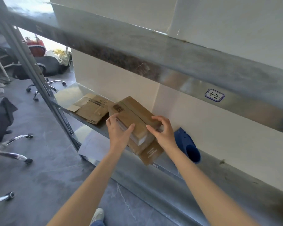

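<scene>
Place: storeroom or warehouse corner
Shelving: bare metal rack (153, 51) with handwritten bay label (214, 95) reading 1-2
Stock: flattened cardboard (90, 108)
Floor: grey, office chairs (44, 75) parked aside

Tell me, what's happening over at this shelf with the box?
A person is handling a cardboard box on the lower level of a metal shelf. The left hand grips its near left corner and the right hand holds its right edge. The near end is open, with something white showing and a flap hanging over the shelf edge. A flattened carton lies to its left and a blue plastic object to its right.
</scene>
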Tool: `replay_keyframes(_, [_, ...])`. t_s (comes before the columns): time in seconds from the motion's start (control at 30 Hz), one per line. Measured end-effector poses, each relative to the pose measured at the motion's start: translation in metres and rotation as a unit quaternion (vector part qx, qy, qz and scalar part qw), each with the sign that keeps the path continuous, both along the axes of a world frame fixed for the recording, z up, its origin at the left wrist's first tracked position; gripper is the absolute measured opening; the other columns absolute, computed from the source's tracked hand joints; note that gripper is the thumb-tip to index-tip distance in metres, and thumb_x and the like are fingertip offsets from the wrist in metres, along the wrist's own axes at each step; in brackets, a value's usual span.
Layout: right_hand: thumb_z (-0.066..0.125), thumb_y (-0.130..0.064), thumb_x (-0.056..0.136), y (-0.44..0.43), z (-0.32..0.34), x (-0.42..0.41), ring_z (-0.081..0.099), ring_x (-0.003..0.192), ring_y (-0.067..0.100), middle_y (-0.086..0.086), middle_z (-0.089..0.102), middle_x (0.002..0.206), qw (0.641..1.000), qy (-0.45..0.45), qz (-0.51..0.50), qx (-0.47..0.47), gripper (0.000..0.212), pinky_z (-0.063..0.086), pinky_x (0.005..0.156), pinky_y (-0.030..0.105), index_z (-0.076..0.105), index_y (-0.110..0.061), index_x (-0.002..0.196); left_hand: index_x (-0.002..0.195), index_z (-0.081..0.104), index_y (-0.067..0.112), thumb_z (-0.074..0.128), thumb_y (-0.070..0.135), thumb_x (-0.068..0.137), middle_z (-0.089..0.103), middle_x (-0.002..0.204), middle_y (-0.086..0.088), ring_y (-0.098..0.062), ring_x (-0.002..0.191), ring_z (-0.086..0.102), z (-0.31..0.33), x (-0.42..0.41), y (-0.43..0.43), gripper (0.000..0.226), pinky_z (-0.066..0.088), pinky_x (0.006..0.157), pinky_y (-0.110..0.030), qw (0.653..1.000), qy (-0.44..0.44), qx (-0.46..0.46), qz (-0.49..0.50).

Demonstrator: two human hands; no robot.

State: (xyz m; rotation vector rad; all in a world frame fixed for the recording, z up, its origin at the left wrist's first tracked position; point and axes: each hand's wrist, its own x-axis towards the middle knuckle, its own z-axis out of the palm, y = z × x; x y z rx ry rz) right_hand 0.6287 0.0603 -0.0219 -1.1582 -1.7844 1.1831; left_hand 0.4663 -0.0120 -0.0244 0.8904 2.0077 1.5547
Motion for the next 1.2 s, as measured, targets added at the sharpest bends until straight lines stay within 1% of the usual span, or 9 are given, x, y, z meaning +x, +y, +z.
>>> replay_keyframes(0.23, [0.065,-0.035,0.093,0.009,0.004,0.008,0.044,0.114,-0.006,-0.019,0.041,0.123,0.997,-0.045,0.060,0.008,0.022,0.036,0.085,0.006,0.058,-0.041,0.114,0.138,0.046,0.018,0.077,0.033,0.084,0.039,0.140,0.002,-0.012,0.125,0.043,0.002,-0.013,-0.007,0.064,0.040,0.100,-0.029,0.997,0.058,-0.034,-0.027])
replay_keyframes(0.37, [0.057,-0.039,0.097,0.018,0.005,0.027,0.041,0.123,0.003,-0.014,0.041,0.132,0.994,-0.085,0.059,0.037,0.034,0.035,0.098,0.022,0.053,-0.038,0.131,0.140,0.048,0.017,0.063,0.042,0.093,0.041,0.148,0.001,-0.021,0.137,0.035,0.008,-0.021,-0.017,0.056,0.037,0.108,-0.040,0.963,0.250,-0.093,-0.046])
replay_keyframes(0.43, [0.056,-0.038,0.098,0.021,0.003,0.043,0.045,0.120,0.007,-0.011,0.045,0.131,0.989,-0.133,0.041,0.055,0.040,0.041,0.094,0.028,0.048,-0.036,0.137,0.141,0.048,0.018,0.056,0.045,0.096,0.041,0.151,0.001,-0.024,0.144,0.028,0.009,-0.024,-0.024,0.053,0.028,0.115,-0.045,0.926,0.356,-0.113,-0.053])
replay_keyframes(0.53, [0.055,-0.033,0.098,0.021,-0.002,0.069,0.052,0.112,0.016,-0.004,0.052,0.125,0.964,-0.252,0.019,0.085,0.048,0.049,0.086,0.034,0.039,-0.031,0.143,0.146,0.044,0.020,0.047,0.049,0.099,0.037,0.156,0.001,-0.024,0.147,0.024,0.007,-0.027,-0.031,0.056,0.021,0.117,-0.043,0.897,0.419,-0.126,-0.064])
replay_keyframes(0.73, [0.050,-0.038,0.100,0.009,-0.019,0.105,0.057,0.109,0.035,0.015,0.053,0.131,0.923,-0.379,-0.033,0.062,0.055,0.048,0.082,0.038,0.029,-0.023,0.148,0.151,0.038,0.022,0.041,0.052,0.100,0.028,0.160,0.001,-0.022,0.150,0.017,0.005,-0.022,-0.031,0.059,0.015,0.119,-0.041,0.878,0.447,-0.152,-0.074])
replay_keyframes(0.83, [0.052,-0.043,0.099,0.003,-0.030,0.109,0.061,0.107,0.035,0.018,0.058,0.131,0.926,-0.377,-0.018,-0.018,0.074,0.049,0.082,0.036,0.009,-0.028,0.156,0.150,0.040,0.021,0.043,0.048,0.100,0.029,0.160,0.000,-0.023,0.151,0.016,0.005,-0.018,-0.031,0.057,0.013,0.120,-0.041,0.884,0.437,-0.148,-0.073])
replay_keyframes(1.0, [0.061,-0.036,0.095,0.002,-0.045,0.110,0.066,0.078,0.028,0.017,0.068,0.107,0.932,-0.356,0.007,-0.076,0.096,0.057,0.069,0.037,-0.017,-0.040,0.152,0.146,0.045,0.020,0.052,0.043,0.098,0.033,0.158,-0.002,-0.026,0.150,0.019,0.006,-0.016,-0.028,0.053,0.015,0.120,-0.044,0.891,0.429,-0.134,-0.066])
replay_keyframes(1.1, [0.062,-0.035,0.095,0.005,-0.049,0.112,0.060,0.066,0.021,0.017,0.066,0.115,0.936,-0.342,-0.003,-0.081,0.098,0.051,0.062,0.031,-0.018,-0.043,0.150,0.144,0.047,0.019,0.057,0.040,0.096,0.034,0.158,-0.003,-0.027,0.150,0.019,0.005,-0.018,-0.029,0.054,0.015,0.119,-0.045,0.891,0.430,-0.132,-0.064])
replay_keyframes(1.2, [0.062,-0.033,0.095,0.009,-0.048,0.112,0.056,0.075,0.022,0.015,0.058,0.133,0.941,-0.325,-0.010,-0.097,0.097,0.049,0.068,0.030,-0.017,-0.046,0.150,0.144,0.046,0.019,0.059,0.038,0.095,0.033,0.158,-0.003,-0.027,0.150,0.017,0.001,-0.021,-0.031,0.054,0.015,0.119,-0.046,0.892,0.428,-0.134,-0.064])
